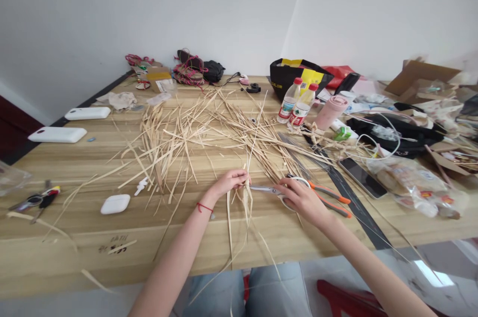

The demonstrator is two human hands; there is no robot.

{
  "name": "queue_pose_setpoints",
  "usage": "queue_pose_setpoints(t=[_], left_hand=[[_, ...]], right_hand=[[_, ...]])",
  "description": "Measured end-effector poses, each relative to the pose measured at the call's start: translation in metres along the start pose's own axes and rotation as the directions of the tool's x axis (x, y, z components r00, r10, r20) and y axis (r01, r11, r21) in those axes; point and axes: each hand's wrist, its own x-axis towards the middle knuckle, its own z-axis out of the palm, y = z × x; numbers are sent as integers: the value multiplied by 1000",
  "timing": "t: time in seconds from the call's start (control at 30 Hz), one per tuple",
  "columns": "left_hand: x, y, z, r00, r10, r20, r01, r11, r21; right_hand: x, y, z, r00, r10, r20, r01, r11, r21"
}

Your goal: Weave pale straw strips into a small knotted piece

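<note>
My left hand (229, 182) pinches a small bundle of pale straw strips (244, 200) that hang over the table's front edge. My right hand (300, 198) is closed round the white handles of a pair of scissors (267, 189), whose blades point left at the strips, close to my left fingers. A big loose heap of the same straw (194, 132) spreads over the wooden table (93, 157) behind both hands. A red thread circles my left wrist.
Orange-handled pliers (330, 196), a long black ruler (354, 207) and a phone (362, 176) lie right of my right hand. Two bottles (295, 102), a pink cup (330, 112), bags and boxes crowd the right. A white earbud case (115, 204) and power banks (58, 134) sit left.
</note>
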Motion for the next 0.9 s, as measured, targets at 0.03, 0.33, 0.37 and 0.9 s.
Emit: queue_pose_setpoints(t=[0.03,0.33,0.37,0.9], left_hand=[[0,0,0,1000,-1,0,1,1000,0],[0,-1,-1,1000,5,10,-5,1000,16],[0,-2,-1,1000,5,14,-5,1000,19],[-2,0,-3,1000,-12,24,10,998,67]], right_hand=[[0,0,0,1000,-1,-6,1,1000,2],[2,-1,1,1000,1,1,-1,1000,5],[2,-1,0,1000,1,1,-1,1000,4],[8,2,-6,997,-83,-7,82,996,-27]])
